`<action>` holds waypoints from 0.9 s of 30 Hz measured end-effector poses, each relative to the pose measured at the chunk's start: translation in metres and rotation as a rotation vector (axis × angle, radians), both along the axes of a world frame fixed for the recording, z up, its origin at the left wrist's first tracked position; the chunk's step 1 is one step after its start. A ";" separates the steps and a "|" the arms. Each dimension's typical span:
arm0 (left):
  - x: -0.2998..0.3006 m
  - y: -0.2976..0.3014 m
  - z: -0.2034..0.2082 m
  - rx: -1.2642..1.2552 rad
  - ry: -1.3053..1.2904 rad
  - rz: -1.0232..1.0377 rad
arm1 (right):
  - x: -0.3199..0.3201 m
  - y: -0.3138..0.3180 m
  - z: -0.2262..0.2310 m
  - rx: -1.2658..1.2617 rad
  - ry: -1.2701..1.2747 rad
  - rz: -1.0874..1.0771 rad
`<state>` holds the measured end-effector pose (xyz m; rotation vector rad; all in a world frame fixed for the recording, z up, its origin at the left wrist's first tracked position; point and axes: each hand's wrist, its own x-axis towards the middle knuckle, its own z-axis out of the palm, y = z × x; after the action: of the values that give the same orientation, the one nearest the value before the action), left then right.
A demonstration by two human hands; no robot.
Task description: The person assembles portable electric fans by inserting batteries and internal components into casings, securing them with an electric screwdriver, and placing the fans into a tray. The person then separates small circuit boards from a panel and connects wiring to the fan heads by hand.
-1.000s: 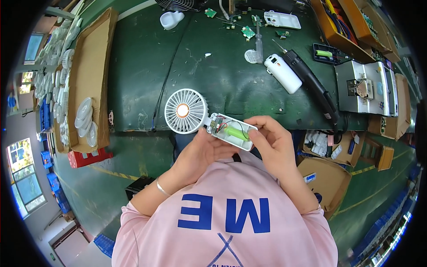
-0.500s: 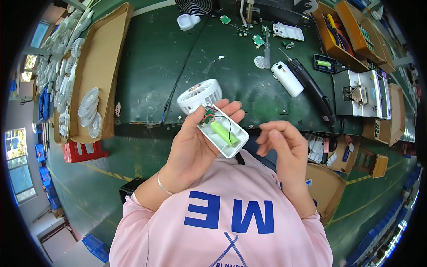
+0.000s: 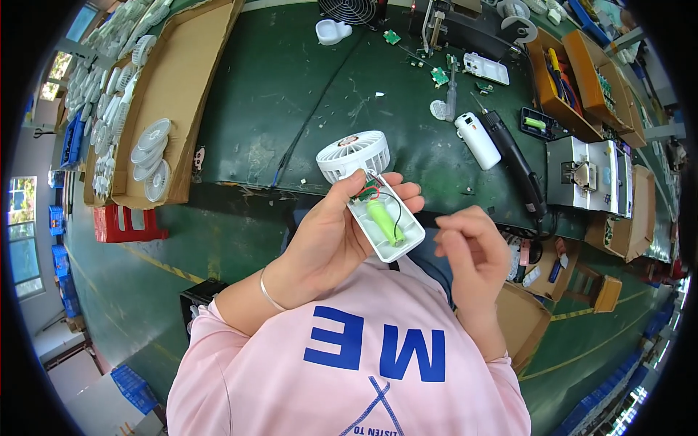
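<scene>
My left hand (image 3: 320, 236) is closed around a small white handheld fan (image 3: 354, 155), gripping its handle from below with the thumb over the neck. The handle's casing (image 3: 396, 251) is open at the front. Inside it lie a green cylindrical battery (image 3: 384, 222), red and black wires, and a bit of green circuit board near the neck. The round fan head points away from me, over the table's near edge. To the right of the handle, apart from it, is my right hand (image 3: 476, 251), fingers curled in toward the thumb. Whatever its fingertips may hold is hidden.
On the green table (image 3: 269, 87) lie a black electric screwdriver (image 3: 515, 160), a white casing (image 3: 478, 140), a grey-handled tool (image 3: 451, 91) and small circuit boards (image 3: 439, 76). A cardboard tray (image 3: 182, 94) with clear round covers (image 3: 150, 149) stands left; a metal box fixture (image 3: 589, 176) stands right.
The whole view has shifted slightly. My left hand and the fan have moved a little to the right. The right hand's fingers have curled in more tightly.
</scene>
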<state>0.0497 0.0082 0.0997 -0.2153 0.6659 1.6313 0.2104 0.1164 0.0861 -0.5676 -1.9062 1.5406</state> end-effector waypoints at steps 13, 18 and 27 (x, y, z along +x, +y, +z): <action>0.006 -0.006 -0.012 0.035 0.391 -0.245 | -0.018 0.012 -0.016 -0.758 -0.200 0.026; 0.003 -0.004 -0.015 0.135 0.314 -0.320 | -0.026 -0.004 -0.032 -1.144 -0.073 0.224; 0.005 -0.005 -0.017 0.190 0.280 -0.485 | -0.026 0.002 -0.031 -1.310 0.247 0.229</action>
<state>0.0547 0.0033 0.0824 0.2998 0.7035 1.2518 0.1845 0.1183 0.0548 -0.6129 -0.5703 2.7550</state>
